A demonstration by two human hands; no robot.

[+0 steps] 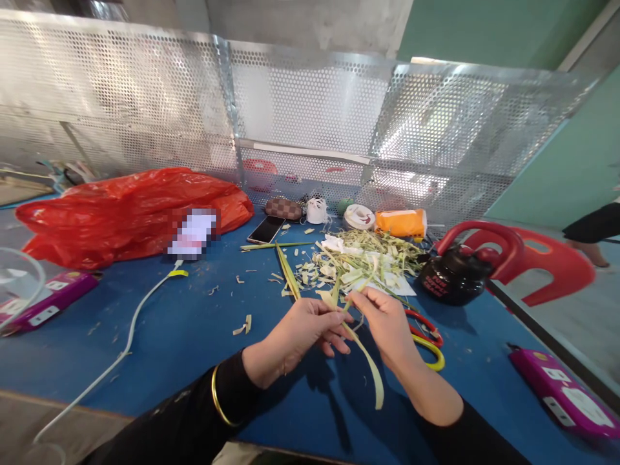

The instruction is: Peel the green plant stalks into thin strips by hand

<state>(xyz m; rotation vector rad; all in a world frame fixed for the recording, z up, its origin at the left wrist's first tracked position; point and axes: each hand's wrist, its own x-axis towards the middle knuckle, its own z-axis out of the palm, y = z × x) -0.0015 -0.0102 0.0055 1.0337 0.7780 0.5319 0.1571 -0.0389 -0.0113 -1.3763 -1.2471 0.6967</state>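
My left hand (317, 323) pinches a pale green leaf strip (369, 368), whose long loose end curls down to the right over the table. Close beside it, my right hand (385, 320) has its thumb and finger pressed together on the upper part of the same leaf piece. The strips cross between my two hands, and the fingers partly hide them. Beyond my hands lies a heap of leaf scraps (382, 252) on white paper. A longer yellow-green leaf (289, 274) lies just behind my left hand. Scissors with red and yellow handles (438, 358) rest beside my right wrist.
A black kettle (453, 278) with a red handle stands right of the scraps. Purple power strips (564, 391) lie at both sides. A red plastic bag (130, 206), a lit phone (194, 234), a dark phone (266, 229) and an orange packet (401, 223) sit farther back, before a perforated metal screen (310, 97).
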